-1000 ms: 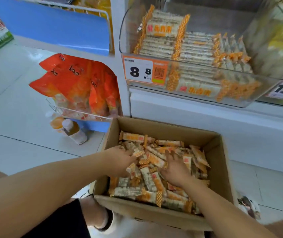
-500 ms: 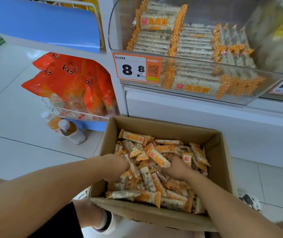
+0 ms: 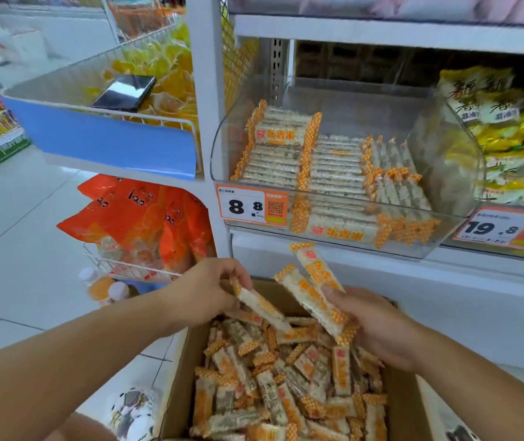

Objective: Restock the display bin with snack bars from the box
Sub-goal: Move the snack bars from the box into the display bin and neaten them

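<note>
Both hands now up out of the box (image 3: 178, 370) — left hand (image 3: 203, 291) pinches one snack bar (image 3: 260, 305), right hand (image 3: 378, 326) grips two bars (image 3: 313, 289) — next into the display bin (image 3: 445, 230).

The orange price tag (image 3: 252, 207) on the front of the clear display bin (image 3: 334, 218) reads 8.8, with a QR code next to it. The tag (image 3: 502, 230) on the neighbouring bin says 19.8. Bar wrappers (image 3: 281, 135) carry orange Chinese characters, too blurry to make out.

Three held bars (image 3: 310, 292) (two right), one box (image 3: 174, 399)
</note>
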